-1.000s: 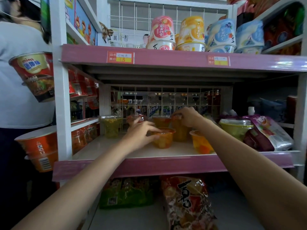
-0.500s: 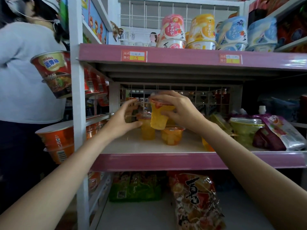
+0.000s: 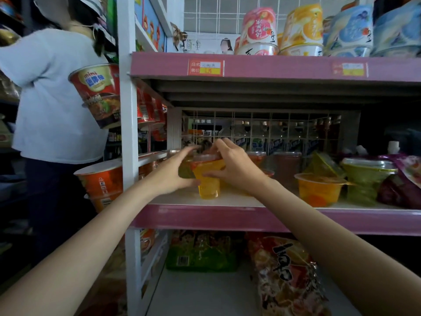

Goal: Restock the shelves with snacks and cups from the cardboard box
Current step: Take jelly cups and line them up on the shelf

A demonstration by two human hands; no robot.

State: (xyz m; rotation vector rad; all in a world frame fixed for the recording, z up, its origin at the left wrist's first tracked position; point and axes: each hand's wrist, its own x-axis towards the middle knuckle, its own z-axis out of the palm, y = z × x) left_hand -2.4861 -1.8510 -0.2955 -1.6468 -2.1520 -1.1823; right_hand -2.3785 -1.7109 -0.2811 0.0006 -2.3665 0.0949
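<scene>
A: Hands first: where are they?

B: Both reach onto the middle pink shelf (image 3: 250, 218). The right hand (image 3: 234, 166) has its grip around a tall yellow jelly cup (image 3: 208, 179), fingers over the red-edged lid and thumb on the side wall. The left hand (image 3: 175, 173) is at the cup's left side, fingers stretched toward the lid, thumb low by the wall; whether it is actually grasping the cup or only touching it, I cannot tell.

A: Is the cup resting on the board?

B: Its base sits at the front of the shelf board, upright.

A: What else is on that shelf?

B: A green cup (image 3: 185, 171) just behind the left hand, a wide orange fruit cup (image 3: 319, 189) to the right, then a green cup (image 3: 366, 176) beside it and a purple pouch (image 3: 403, 179) at the far right.

A: Around it?

B: Stacked bowls (image 3: 259, 30) on the top shelf, snack bags (image 3: 287, 277) on the shelf below, and a person in a pale top (image 3: 50, 99) standing to the left beside red noodle cups (image 3: 98, 92)
</scene>
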